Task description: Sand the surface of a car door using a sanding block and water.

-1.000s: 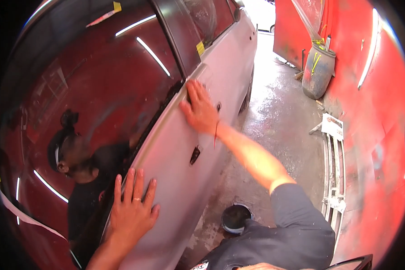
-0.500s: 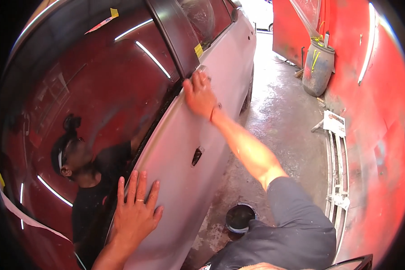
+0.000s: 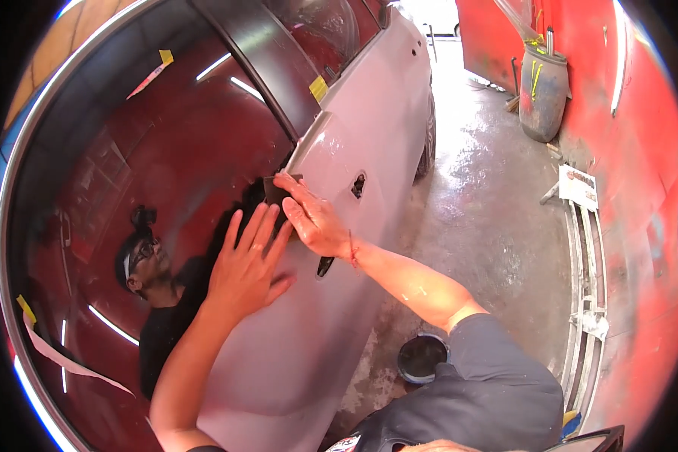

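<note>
Car door (image 3: pixel 294 354), matte pinkish-grey, runs diagonally through the middle of the view, on the person's left and beside the walkway. Right hand (image 3: pixel 315 224): at the door's top edge, holding a dark sheet (image 3: pixel 276 188) flat under its fingers; sheet pokes out past the fingertips. Thumb side faces the left hand. How firm the grip is, can't tell.

Left hand (image 3: pixel 248 273): spread wide, no object in it, laid over the upper door by the window line. Its fingertips sit just beside the sheet; contact with the sheet unclear.

Dark window (image 3: pixel 166 128) left of both hands, mirroring the person and ceiling lights. Dark handle opening (image 3: pixel 358 185) in the panel beyond the right hand; a second dark opening (image 3: pixel 325 267) just below that hand, partly covered. Yellow tape (image 3: pixel 319 89) at the base of the pillar.

Floor: black bucket (image 3: pixel 422 357) beside the door, near the person's body. Grey barrel (image 3: pixel 544 98) farther up, against the red wall (image 3: pixel 644 173). Long pale frame (image 3: pixel 577 264) lies along the same wall, printed paper (image 3: pixel 578 187) at its far end.
</note>
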A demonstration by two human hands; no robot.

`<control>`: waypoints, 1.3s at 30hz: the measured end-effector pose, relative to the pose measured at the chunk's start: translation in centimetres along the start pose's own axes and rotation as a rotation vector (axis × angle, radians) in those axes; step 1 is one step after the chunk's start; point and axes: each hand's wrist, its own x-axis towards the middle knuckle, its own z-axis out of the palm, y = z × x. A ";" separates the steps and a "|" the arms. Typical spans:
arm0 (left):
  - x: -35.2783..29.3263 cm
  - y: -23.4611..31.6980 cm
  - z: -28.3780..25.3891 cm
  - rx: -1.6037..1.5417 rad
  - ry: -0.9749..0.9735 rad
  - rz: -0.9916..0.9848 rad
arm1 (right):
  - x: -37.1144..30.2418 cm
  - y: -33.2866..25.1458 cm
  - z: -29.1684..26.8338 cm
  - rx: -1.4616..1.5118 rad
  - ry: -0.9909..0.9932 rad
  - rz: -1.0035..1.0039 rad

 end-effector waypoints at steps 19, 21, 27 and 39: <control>1.2 -0.9 3.1 -0.116 0.094 -0.117 | 22.8 8.7 -14.0 -0.852 -0.475 0.582; 1.4 -0.9 2.9 -0.101 0.086 -0.114 | 23.4 8.9 -13.7 -0.926 -0.544 0.553; 1.2 -0.8 2.8 -0.110 0.098 -0.126 | 23.0 10.0 -14.0 -1.022 -0.596 0.549; 1.3 -0.6 2.7 -0.088 0.052 -0.133 | 23.6 6.4 -13.8 -1.166 -0.736 0.188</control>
